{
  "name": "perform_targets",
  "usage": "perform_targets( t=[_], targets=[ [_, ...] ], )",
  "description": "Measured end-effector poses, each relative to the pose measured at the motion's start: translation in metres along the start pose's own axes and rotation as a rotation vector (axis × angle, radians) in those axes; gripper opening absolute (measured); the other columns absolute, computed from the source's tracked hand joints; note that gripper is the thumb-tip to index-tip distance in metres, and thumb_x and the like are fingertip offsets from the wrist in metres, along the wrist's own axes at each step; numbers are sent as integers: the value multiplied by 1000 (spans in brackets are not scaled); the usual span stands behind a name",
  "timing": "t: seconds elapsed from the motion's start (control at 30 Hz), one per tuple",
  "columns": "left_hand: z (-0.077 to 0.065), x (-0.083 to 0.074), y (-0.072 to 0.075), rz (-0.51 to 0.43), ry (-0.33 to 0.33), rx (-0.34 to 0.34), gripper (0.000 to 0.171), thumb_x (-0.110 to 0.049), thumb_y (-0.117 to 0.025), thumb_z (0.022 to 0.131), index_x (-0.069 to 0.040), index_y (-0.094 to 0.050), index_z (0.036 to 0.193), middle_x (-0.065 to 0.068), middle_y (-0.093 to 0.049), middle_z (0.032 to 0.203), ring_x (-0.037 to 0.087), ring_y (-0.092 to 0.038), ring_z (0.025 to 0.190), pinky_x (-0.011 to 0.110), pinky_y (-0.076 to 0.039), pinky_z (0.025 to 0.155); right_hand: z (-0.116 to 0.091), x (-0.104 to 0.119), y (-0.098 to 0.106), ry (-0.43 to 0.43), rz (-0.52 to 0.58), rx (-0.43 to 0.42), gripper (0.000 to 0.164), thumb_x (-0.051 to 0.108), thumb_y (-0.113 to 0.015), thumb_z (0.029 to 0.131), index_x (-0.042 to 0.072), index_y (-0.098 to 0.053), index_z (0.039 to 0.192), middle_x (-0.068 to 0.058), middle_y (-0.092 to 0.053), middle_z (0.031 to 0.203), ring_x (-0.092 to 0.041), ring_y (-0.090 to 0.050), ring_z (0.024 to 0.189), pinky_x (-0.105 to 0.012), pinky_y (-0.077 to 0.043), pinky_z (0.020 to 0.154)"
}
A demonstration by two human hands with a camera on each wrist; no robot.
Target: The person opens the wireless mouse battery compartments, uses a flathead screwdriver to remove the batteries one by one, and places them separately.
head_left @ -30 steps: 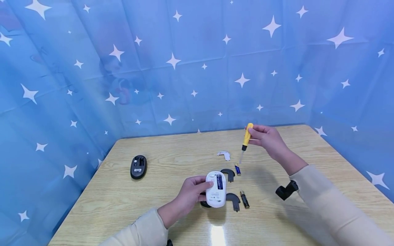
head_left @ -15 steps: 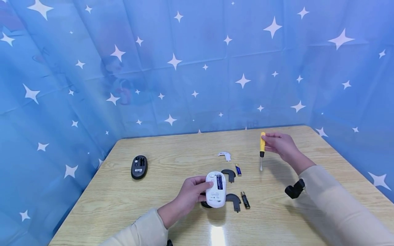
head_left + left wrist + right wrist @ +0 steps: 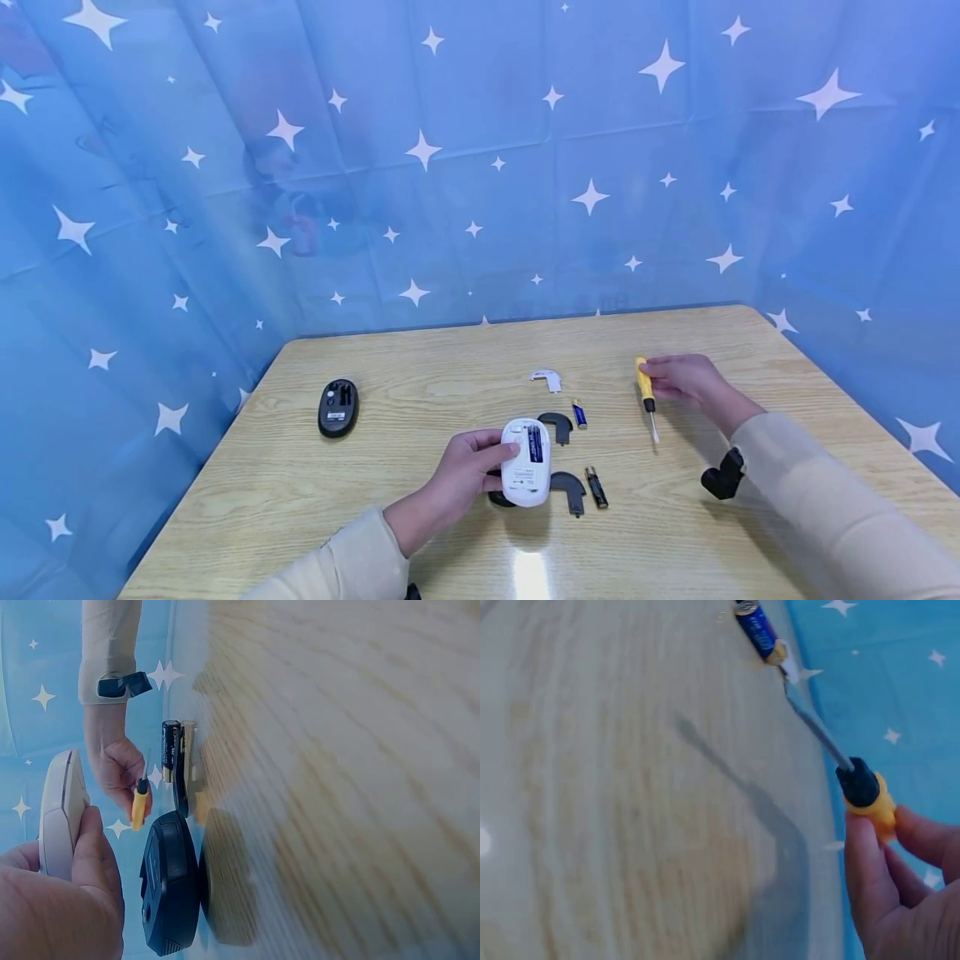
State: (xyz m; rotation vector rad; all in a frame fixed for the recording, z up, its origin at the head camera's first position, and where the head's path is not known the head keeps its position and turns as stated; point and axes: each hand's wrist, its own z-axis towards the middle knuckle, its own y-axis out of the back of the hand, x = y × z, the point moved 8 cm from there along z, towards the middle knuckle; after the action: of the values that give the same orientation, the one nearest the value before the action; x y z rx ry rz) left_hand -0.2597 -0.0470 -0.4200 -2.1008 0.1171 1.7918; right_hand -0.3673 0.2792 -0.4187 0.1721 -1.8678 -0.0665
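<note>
My left hand (image 3: 459,473) holds a white computer mouse (image 3: 527,477) underside up, its battery bay uncovered with dark blue batteries inside. Below that hand a black mouse (image 3: 171,881) sits on the table, mostly hidden in the head view. Off to the right, my right hand (image 3: 692,382) pinches a screwdriver (image 3: 644,380) by its yellow handle. The blade slants down toward the tabletop; the right wrist view shows its shadow (image 3: 772,817) on the wood. Whether the tip touches the table I cannot tell.
On the wooden table (image 3: 420,375), a second black mouse (image 3: 338,408) lies upside down at the left. Near the middle are a white cover (image 3: 551,380), two dark covers (image 3: 561,423), a blue battery (image 3: 579,414) and a black battery (image 3: 596,487). A starry curtain hangs behind.
My right hand has moved right and then down toward the table with the screwdriver, away from the blue battery. The left hand and white mouse have stayed in place.
</note>
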Motion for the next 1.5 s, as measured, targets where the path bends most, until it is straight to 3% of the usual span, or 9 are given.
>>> perform_targets(
  t=[0.3,0.77,1.1,1.5],
  targets=[
    [0,0,0,8,3,-8,32,-7,-64,91,11,-61,117,10,-68,96,20,-67,85,33,-60,71,0,-10,-2,1,-89,-72,55,13,-62,96,-16,-40,137,1,-65,82,-10,-63,72,-27,-59,71],
    [0,0,0,10,3,-7,32,-6,-64,91,11,-60,118,10,-68,96,21,-67,86,33,-60,72,2,-18,-5,21,-139,-76,52,13,-64,95,-15,-44,134,-2,-67,86,-11,-65,74,-29,-60,70],
    [0,2,1,21,3,-14,31,-7,-64,91,10,-61,117,10,-68,95,22,-67,86,35,-60,73,-1,-15,-7,38,-243,-110,51,16,-67,93,-15,-51,129,-10,-68,96,-12,-66,76,-30,-60,70],
    [0,1,1,19,7,-9,33,-7,-64,91,11,-60,119,11,-68,97,23,-68,88,36,-60,74,3,-17,-6,83,-320,-143,45,17,-69,92,-14,-57,123,-11,-69,95,-13,-67,76,-30,-60,68]
  ],
)
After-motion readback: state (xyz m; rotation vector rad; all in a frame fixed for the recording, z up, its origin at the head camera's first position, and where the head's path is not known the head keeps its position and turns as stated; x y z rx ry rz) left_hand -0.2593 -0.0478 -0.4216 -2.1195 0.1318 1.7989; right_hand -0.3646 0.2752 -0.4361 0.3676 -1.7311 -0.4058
